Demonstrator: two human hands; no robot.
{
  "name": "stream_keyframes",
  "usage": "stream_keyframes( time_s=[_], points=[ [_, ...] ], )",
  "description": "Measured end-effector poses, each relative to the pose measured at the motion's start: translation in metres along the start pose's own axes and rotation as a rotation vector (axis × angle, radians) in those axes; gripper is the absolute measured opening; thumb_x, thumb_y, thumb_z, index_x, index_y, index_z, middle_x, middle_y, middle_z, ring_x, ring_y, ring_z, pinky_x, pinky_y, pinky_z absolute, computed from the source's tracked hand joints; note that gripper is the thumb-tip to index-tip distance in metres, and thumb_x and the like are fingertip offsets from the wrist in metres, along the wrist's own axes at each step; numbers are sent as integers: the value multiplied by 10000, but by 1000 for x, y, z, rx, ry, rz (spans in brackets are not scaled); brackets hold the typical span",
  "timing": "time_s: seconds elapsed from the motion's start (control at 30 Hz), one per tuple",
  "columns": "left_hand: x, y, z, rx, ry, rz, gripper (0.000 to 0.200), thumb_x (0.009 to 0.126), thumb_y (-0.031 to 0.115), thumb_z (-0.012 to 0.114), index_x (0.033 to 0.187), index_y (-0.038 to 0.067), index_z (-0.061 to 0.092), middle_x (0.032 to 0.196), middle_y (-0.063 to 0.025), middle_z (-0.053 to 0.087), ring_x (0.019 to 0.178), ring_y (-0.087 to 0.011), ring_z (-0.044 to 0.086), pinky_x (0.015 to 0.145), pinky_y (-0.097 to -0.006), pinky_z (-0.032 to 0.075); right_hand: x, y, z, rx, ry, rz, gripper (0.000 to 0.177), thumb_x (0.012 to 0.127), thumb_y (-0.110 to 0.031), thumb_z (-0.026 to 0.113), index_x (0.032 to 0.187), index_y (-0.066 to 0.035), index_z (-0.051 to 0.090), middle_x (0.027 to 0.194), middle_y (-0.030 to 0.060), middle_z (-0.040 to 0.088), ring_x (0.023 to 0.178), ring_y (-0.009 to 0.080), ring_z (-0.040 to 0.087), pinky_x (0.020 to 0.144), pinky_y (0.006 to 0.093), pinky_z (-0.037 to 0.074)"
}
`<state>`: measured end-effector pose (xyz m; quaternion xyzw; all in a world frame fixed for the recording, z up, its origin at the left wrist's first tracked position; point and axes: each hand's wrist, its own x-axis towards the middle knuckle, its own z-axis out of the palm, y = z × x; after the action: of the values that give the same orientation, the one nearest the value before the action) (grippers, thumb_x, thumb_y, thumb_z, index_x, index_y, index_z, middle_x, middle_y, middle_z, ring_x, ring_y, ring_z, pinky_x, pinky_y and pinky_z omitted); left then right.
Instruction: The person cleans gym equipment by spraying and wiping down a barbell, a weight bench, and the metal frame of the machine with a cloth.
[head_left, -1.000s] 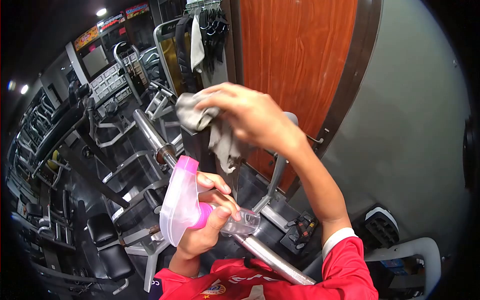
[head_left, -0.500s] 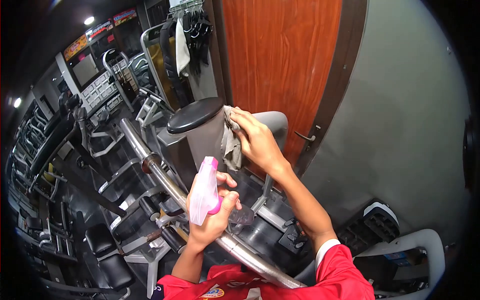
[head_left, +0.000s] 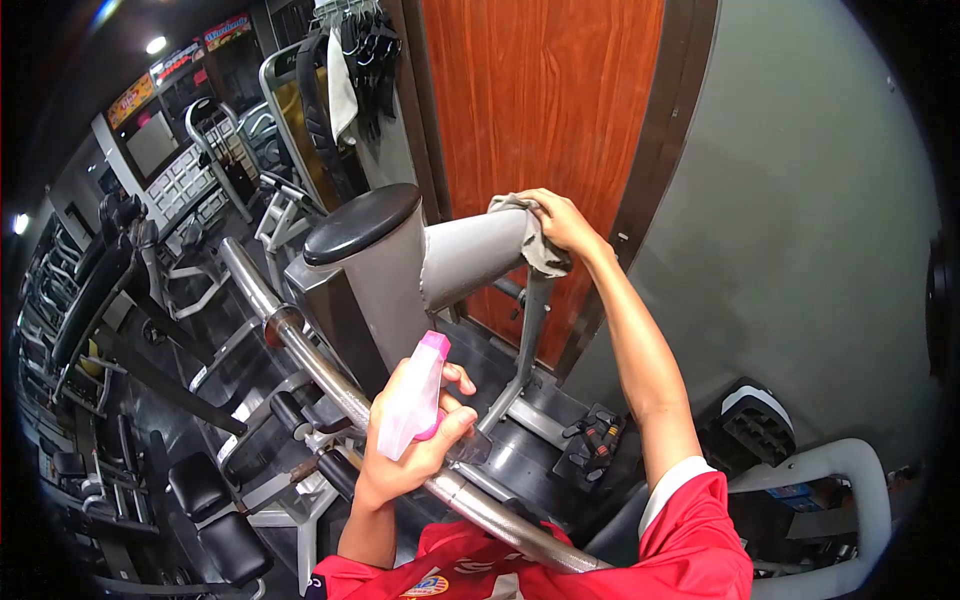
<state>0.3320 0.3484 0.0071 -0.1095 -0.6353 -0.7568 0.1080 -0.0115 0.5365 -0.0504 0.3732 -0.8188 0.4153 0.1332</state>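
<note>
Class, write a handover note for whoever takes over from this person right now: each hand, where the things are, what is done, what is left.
Left hand: closed round the pink spray bottle, held above the barbell.
Right hand: presses the grey cloth on the far end of the grey machine arm.
Done: cannot tell how much is wiped.
Left: probably the rest of that arm and the black round pad.

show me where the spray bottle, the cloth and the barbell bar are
spray bottle (head_left: 405, 405), head view, on its translucent pink trigger head
cloth (head_left: 545, 258), head view, on its hanging grey lower fold
barbell bar (head_left: 325, 372), head view, on the bare steel shaft
</note>
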Motion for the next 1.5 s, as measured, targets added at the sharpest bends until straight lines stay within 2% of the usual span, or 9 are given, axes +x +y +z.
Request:
stream_keyframes(
  time_s=[0.37, 0.73, 0.9, 1.0, 1.1, 1.2, 1.37, 1.43, 1.5],
  points=[
    [-1, 0, -2, 74, -40, 5, 367, 783, -64, 656, 1106, -38, 482, 972, -131, 592, 654, -110, 623, 613, -234, 498, -16, 71, 21, -140, 260, 675, 344, 897, -181, 528, 1237, -201, 573, 1160, 148, 620, 1115, 342, 566, 936, 432, 444],
    [-5, -4, -8, 20, -86, 27, 390, 779, -65, 671, 1104, -44, 456, 992, -180, 569, 685, -148, 626, 625, -254, 514, -76, -173, 65, 50, 467, -291, 554, 666, 120, 529, 1139, -145, 647, 1260, 106, 574, 1135, 317, 564, 948, 382, 477],
    [-5, -6, -10, 29, -87, 58, 396, 770, -56, 685, 1098, -45, 461, 979, -188, 574, 700, -155, 629, 640, -264, 524, -74, -126, 66, -265, 548, -191, 584, 663, 123, 506, 1152, -166, 641, 1267, 85, 574, 1192, 282, 534, 932, 345, 493],
    [-7, -6, -10, 41, -87, 66, 391, 766, -55, 690, 1087, -47, 468, 978, -188, 577, 705, -154, 630, 639, -263, 521, -67, -82, 63, 75, 643, 170, 410, 813, 98, 475, 1178, -36, 604, 1260, 190, 550, 1240, 303, 481, 1037, 363, 391],
    [-6, -5, -10, 71, -109, 51, 389, 761, -57, 693, 1080, -50, 473, 982, -189, 579, 709, -154, 630, 638, -261, 517, -73, -101, 67, 148, 594, 135, 370, 834, 66, 496, 1175, -26, 603, 1253, 178, 564, 1244, 278, 484, 1043, 355, 380],
    [-5, -6, -11, 58, -123, 50, 388, 757, -64, 691, 1078, -52, 473, 987, -189, 580, 709, -154, 630, 636, -259, 514, -89, -171, 79, 205, 494, -205, 546, 669, 164, 472, 1139, -58, 638, 1263, 183, 558, 1220, 309, 507, 1042, 367, 391],
    [-7, -7, -11, 53, -101, 85, 384, 763, -51, 689, 1082, -51, 475, 978, -189, 582, 700, -154, 627, 637, -259, 516, -100, -119, 120, -201, 528, -652, 238, 681, -42, 644, 900, -105, 710, 1192, 168, 605, 1068, 372, 605, 891, 410, 525],
    [-6, -8, -10, 75, -104, 92, 380, 764, -49, 690, 1079, -50, 477, 976, -189, 581, 699, -154, 626, 640, -259, 517, -105, -73, 139, -168, 633, -402, 294, 710, 43, 563, 930, -90, 706, 1230, 197, 578, 1128, 376, 570, 913, 408, 503],
    [-6, -6, -10, 97, -109, 98, 376, 765, -46, 690, 1075, -48, 478, 975, -189, 581, 698, -154, 626, 642, -259, 518, -106, -75, 140, 73, 760, 185, 417, 782, 88, 531, 1178, -21, 605, 1344, 232, 456, 1187, 338, 528, 943, 342, 462]
  ],
)
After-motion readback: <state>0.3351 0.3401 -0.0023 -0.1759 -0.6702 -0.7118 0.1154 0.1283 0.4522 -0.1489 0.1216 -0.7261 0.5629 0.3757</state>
